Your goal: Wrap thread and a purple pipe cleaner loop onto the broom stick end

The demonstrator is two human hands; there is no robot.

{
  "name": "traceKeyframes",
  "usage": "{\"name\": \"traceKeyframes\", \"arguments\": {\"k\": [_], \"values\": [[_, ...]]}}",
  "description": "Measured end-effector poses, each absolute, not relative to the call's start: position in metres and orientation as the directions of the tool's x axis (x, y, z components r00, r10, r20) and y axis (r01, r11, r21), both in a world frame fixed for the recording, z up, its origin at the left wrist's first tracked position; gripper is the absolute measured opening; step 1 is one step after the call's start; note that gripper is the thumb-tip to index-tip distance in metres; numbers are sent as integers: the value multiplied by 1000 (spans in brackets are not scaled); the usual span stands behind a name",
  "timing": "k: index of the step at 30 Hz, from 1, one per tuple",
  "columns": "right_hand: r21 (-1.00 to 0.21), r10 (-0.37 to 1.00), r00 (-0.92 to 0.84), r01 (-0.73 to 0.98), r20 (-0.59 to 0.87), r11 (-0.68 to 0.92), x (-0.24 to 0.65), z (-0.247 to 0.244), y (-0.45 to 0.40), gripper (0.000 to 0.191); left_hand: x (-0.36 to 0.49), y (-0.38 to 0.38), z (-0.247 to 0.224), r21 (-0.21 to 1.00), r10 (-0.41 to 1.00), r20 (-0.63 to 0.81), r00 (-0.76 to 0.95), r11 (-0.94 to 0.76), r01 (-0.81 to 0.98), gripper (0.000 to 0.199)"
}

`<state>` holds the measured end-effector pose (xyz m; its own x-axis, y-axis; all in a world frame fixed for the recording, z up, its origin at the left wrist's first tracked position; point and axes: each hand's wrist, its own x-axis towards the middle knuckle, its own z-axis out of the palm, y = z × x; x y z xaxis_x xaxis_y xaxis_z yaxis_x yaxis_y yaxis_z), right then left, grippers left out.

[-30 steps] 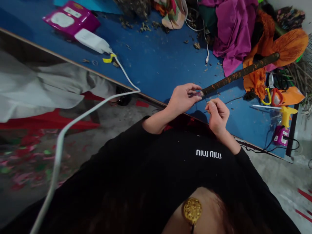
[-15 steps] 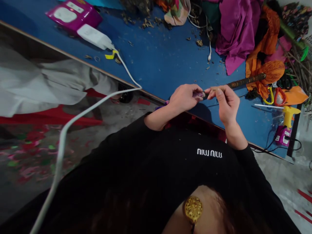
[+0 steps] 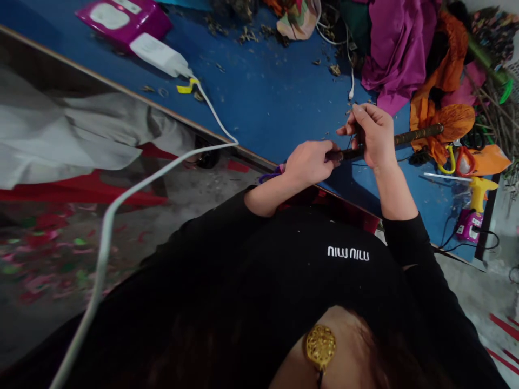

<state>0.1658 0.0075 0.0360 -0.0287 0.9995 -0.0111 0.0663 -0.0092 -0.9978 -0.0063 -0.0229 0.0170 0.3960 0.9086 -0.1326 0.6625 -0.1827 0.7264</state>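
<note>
My left hand point(image 3: 310, 161) is closed around the near end of a dark brown stick point(image 3: 417, 134) that looks wrapped in bands. A purple loop point(image 3: 271, 175) pokes out behind that wrist. My right hand point(image 3: 377, 132) is raised over the stick's middle, fingers curled and thumb up. A thin dark strand seems to run down from its fingers toward the stick, but what they pinch cannot be made out. The stick's far tip meets a rounded orange fabric bundle point(image 3: 458, 121).
Magenta cloth point(image 3: 399, 48) and orange cloth lie at the back right. Scissors point(image 3: 464, 161) with red and yellow handles and a yellow glue gun point(image 3: 480, 192) rest at the right. A purple power strip point(image 3: 125, 24) with a white plug sends a white cable point(image 3: 138, 189) across the left.
My right hand has lifted up and away from the stick, its fingers rising from beside my left hand. My left hand keeps its grip with little movement.
</note>
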Motion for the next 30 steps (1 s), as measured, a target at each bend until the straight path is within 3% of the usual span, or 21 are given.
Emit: {"name": "traceKeyframes", "arguments": {"k": [6, 10, 16, 24, 30], "values": [[-969, 993, -60, 220, 106, 117, 173, 61, -46, 51, -8, -6, 10, 852, 890, -133, 437, -122, 508, 26], [-925, 986, -17, 345, 163, 159, 178, 60, -80, 48, -9, -2, 11, 936, 863, -233, 449, 74, 345, 16], [-936, 965, 115, 295, 234, 192, 189, 39, -90, 44, -12, 1, 16, 937, 805, -344, 483, 264, 227, 4], [-955, 968, 146, 248, 204, 164, 195, 24, -100, 42, -18, 5, 15, 921, 765, -389, 513, 331, 204, 9], [-926, 961, 87, 301, 264, 227, 180, 45, -83, 47, -13, -3, 19, 920, 809, -368, 457, 247, 303, 11]]}}
